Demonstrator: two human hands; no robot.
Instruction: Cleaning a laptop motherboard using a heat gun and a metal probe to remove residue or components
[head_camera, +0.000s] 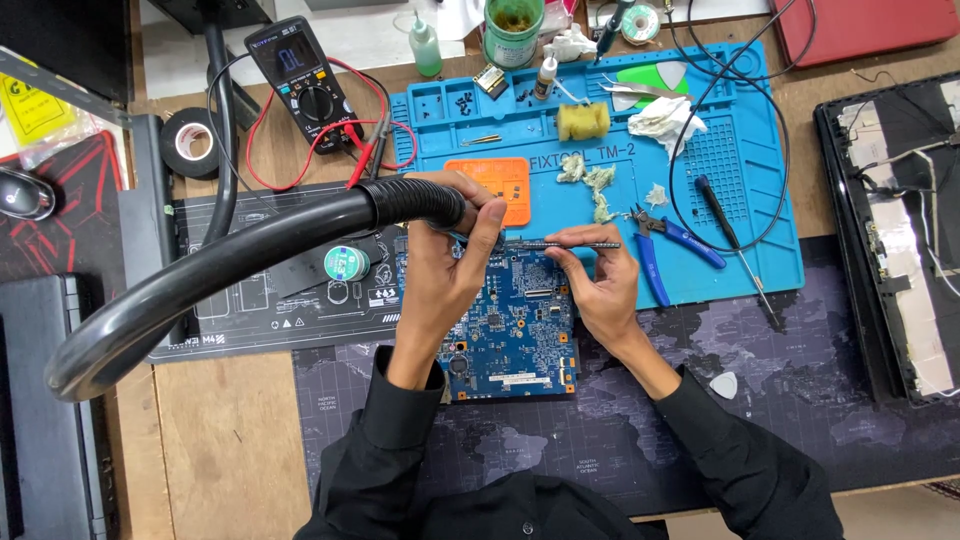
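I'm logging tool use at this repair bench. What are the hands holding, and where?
The right hand pinches a thin dark tool near its rear end; the left hand grips its front, above the blue circuit board.

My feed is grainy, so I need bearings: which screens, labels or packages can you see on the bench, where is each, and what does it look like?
Multimeter: top left, dark body, grey screen, round dial, red leads.
Yellow label: far left edge, yellow with dark print, in a clear bag.
Green tub: top centre, round, white label band.
Solder spool: beside the left hand, round, greenish label.
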